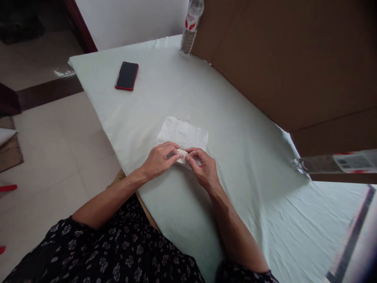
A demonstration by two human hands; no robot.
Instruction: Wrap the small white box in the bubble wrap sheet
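Note:
A white paper tissue (pixel 183 133) lies flat on the pale green cloth that covers the table (pixel 235 118). My left hand (pixel 160 159) and my right hand (pixel 203 167) meet at the tissue's near edge. Both pinch that edge, which is curled up into a small roll between thumbs and fingertips. The far part of the tissue stays spread on the cloth.
A phone in a red case (pixel 127 76) lies face up at the far left of the table. A clear water bottle (pixel 191 26) stands at the far edge, another bottle (pixel 332 163) lies at the right. A large brown cardboard panel (pixel 294 59) stands along the right side.

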